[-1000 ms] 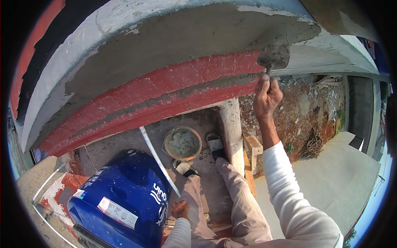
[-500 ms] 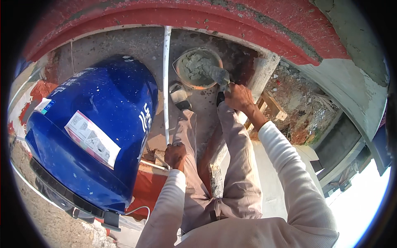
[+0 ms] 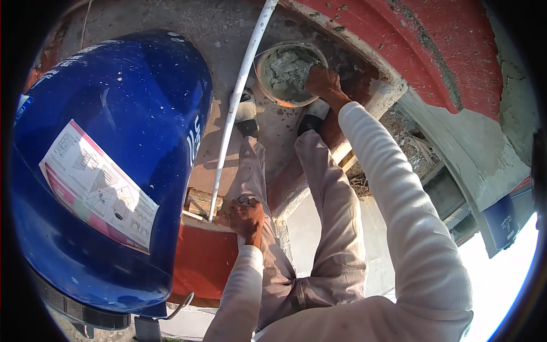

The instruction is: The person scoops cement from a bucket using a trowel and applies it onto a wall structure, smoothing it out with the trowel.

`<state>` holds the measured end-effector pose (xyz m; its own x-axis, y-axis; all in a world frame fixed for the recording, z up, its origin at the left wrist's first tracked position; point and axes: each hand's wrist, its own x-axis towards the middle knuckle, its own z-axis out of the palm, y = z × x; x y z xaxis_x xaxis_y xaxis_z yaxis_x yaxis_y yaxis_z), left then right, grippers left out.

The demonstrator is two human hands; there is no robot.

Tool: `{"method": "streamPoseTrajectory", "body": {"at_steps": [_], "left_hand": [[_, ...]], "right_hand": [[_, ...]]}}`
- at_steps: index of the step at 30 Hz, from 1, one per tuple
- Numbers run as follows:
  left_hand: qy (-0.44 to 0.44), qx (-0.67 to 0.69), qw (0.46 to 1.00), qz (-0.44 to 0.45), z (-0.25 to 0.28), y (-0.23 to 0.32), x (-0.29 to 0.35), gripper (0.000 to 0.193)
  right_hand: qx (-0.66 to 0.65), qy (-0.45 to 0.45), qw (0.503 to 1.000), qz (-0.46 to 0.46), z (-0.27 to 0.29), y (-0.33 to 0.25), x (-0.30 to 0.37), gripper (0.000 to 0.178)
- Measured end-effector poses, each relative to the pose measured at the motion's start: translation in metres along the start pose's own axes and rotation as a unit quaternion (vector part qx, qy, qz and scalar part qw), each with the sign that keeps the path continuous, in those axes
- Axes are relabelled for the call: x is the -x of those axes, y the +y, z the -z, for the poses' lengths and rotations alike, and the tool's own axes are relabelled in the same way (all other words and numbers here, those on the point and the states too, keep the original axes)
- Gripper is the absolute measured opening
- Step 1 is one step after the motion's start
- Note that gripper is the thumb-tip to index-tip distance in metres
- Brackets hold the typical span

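Straight to the right hand (image 3: 325,82), and the grey wet mortar (image 3: 289,68) is found just to the left of its fingers, inside a round, orange-rimmed bucket (image 3: 288,104). By the right hand the near part of the rim is overlapped, and of the two hands this one is clearly the nearer. No long axis is offered by the mortar: a rough, heaped round is seen from above. The right fingers look bent inward, knuckles up, but how tightly they are closed cannot be told; whatever is pinched, or whether the mortar is touched, is hidden under the hand.

Just below those fingers, a dark-and-pale sandal (image 3: 311,122) is worn on the right foot. Farther left, past the bucket, a long, thin white pipe (image 3: 245,67) is seen slanting, its axis carried from top right down to lower left. Up to the right of the fingers, a curved, red-painted moulding (image 3: 410,51) is streaked with grey.

Well below and to the left, the left hand (image 3: 248,221) is held over the left trouser leg, its fingers folded into a fist, nothing seen in it; the pipe's lower end is placed just beside it. Farthest left, a big, rounded, glossy blue tank (image 3: 131,114) is seen.
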<state>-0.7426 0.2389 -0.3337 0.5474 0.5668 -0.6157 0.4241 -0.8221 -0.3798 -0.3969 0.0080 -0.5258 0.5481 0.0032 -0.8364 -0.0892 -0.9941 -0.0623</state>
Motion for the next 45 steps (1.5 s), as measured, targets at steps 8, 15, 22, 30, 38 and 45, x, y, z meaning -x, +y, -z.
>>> {"method": "streamPoseTrajectory", "body": {"at_steps": [8,15,22,30,38,45], "left_hand": [[-0.049,0.098,0.994,0.013,-0.008,-0.005,-0.008,0.047],[-0.121,0.091,0.988,0.033,0.010,-0.011,-0.027,0.051],[-0.138,0.128,0.981,0.042,0.042,0.015,-0.043,0.053],[-0.176,0.109,0.976,0.066,0.089,0.030,-0.045,0.059],[-0.161,0.059,0.982,0.076,0.064,0.020,-0.053,0.057],[-0.136,0.060,0.987,0.066,0.082,0.032,-0.050,0.051]], "right_hand": [[0.025,0.173,0.985,0.006,-0.045,0.049,0.053,0.055],[-0.067,0.293,0.950,0.084,0.054,0.054,0.182,0.043],[-0.129,0.526,0.823,0.175,0.242,0.100,0.243,0.031],[-0.166,0.617,0.733,0.234,0.354,0.118,0.236,0.021],[-0.242,0.646,0.708,0.153,0.330,0.155,0.242,0.020],[-0.283,0.725,0.584,0.233,0.309,0.052,0.174,0.020]]}}
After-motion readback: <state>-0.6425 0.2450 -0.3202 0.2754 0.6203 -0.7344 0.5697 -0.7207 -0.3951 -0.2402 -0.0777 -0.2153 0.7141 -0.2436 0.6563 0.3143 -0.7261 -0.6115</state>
